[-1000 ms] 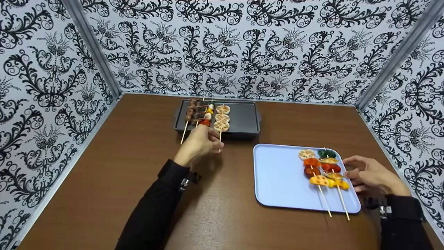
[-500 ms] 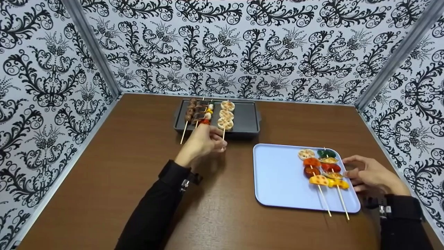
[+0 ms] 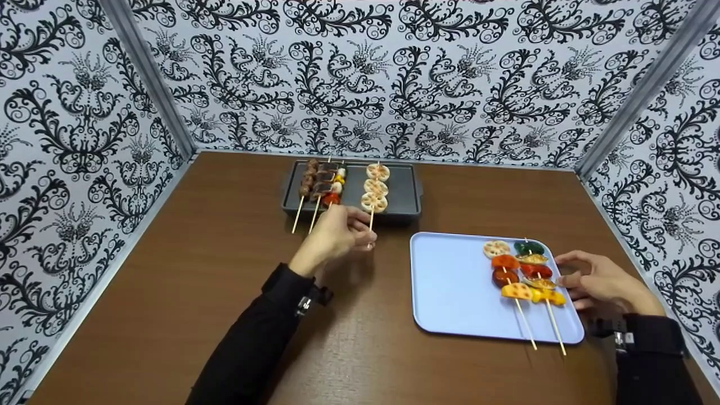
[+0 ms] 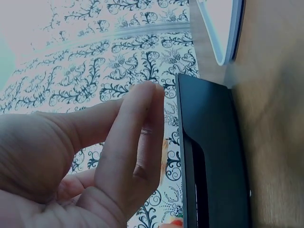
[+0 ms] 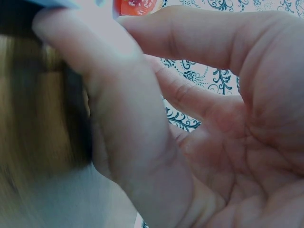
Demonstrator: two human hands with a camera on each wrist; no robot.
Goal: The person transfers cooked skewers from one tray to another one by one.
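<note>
Three root slices on a stick make up the lotus root skewer, which lies over the grill pan, right of its middle, its bare stick running out past the near edge. The left hand pinches that stick, thumb and fingertips drawn together; whether the slices touch the pan I cannot tell. Along the pan's left edge come a meatball skewer, a dark meat skewer and a mixed skewer with a red piece at its near end. The pan stands near the far edge of the tabletop. Toward the near right corner lies a pale blue tray, two vegetable skewers side by side on its right half. The right hand grips the tray's right edge between thumb and bent fingers.
</note>
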